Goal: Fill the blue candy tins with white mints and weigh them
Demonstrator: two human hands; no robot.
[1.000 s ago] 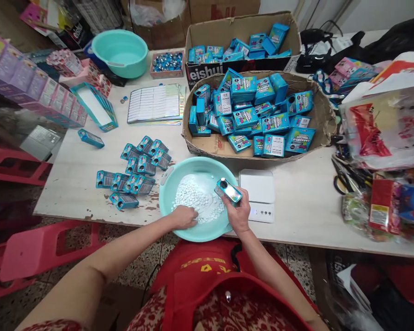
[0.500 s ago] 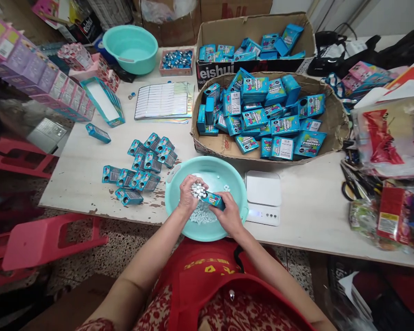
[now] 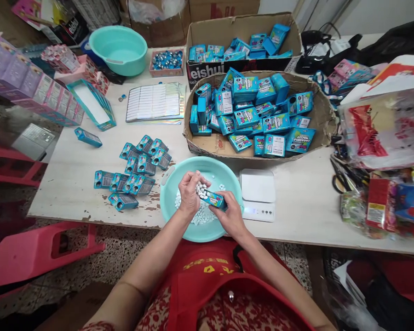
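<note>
Over a turquoise basin (image 3: pixel 169 216), my left hand (image 3: pixel 189 193) is cupped around a heap of small white candies (image 3: pixel 201 189). My right hand (image 3: pixel 230 212) grips a small blue candy box (image 3: pixel 212 199), tilted on its side. The box's end with the round hole meets the candies at my left fingers. More loose white candies (image 3: pixel 203 216) lie in the bottom of the basin beneath both hands. Left of the basin, several similar blue boxes (image 3: pixel 146 163) stand grouped on the table, dark holes showing on their tops.
A white digital scale (image 3: pixel 257 186) sits right of the basin. Behind it, a cut-down carton (image 3: pixel 224 146) holds many blue boxes. Label sheets (image 3: pixel 152 102), a tray of round blue pieces (image 3: pixel 167 62) and another turquoise basin (image 3: pixel 119 41) are farther back. Scissors (image 3: pixel 340 179) lie at right.
The view has shifted slightly, so the table things appear farther left. My left fingers have moved a little over the candies at the box's end; both hands keep their holds.
</note>
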